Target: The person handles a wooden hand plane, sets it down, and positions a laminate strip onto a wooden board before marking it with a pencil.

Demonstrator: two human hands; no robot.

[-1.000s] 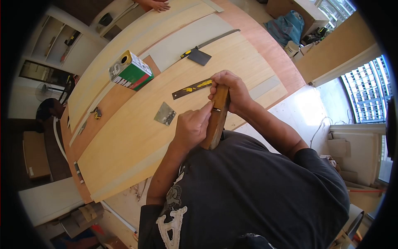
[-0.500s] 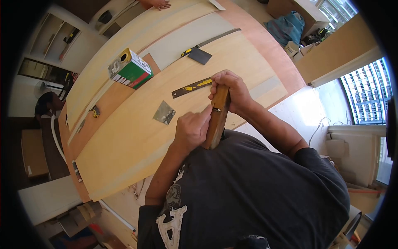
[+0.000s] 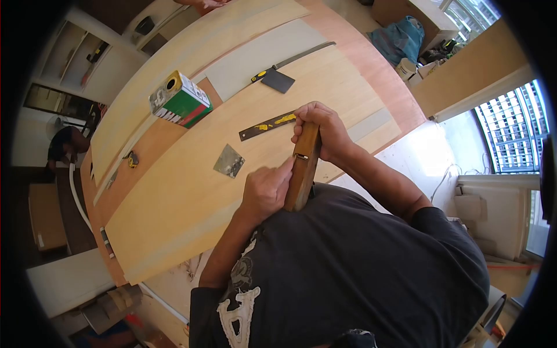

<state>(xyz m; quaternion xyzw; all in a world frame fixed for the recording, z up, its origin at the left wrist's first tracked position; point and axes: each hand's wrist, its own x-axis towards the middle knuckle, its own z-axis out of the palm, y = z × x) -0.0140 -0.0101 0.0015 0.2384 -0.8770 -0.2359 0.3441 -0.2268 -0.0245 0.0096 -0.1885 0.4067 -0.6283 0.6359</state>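
Observation:
A wooden hand plane point(image 3: 303, 174) is held in front of my chest, its flat face with the narrow mouth slot turned up. My right hand point(image 3: 321, 130) is closed around its far end. Against its left side, near the slot, my left hand point(image 3: 267, 188) is closed, with the index finger along the wood; part of that grip is hidden. The plane's near end is by my shirt. Beyond my hands, a dark metal strip with yellow marks point(image 3: 268, 126) and a stained metal scraper plate point(image 3: 230, 161) lie on the wooden sheet point(image 3: 180, 197).
A green and white tin point(image 3: 183, 101) stands on the boards. Behind it lie a saw with a yellow-black handle point(image 3: 301, 55) and a dark flat blade point(image 3: 277, 80). A tape measure point(image 3: 132, 159) is at left. Another person's hand point(image 3: 210, 4) rests at the far edge; another person point(image 3: 67, 145) is at left.
My left index finger has slid slightly down and away from the slot. The other person's hand at the far edge has shifted left. My right hand keeps its grip.

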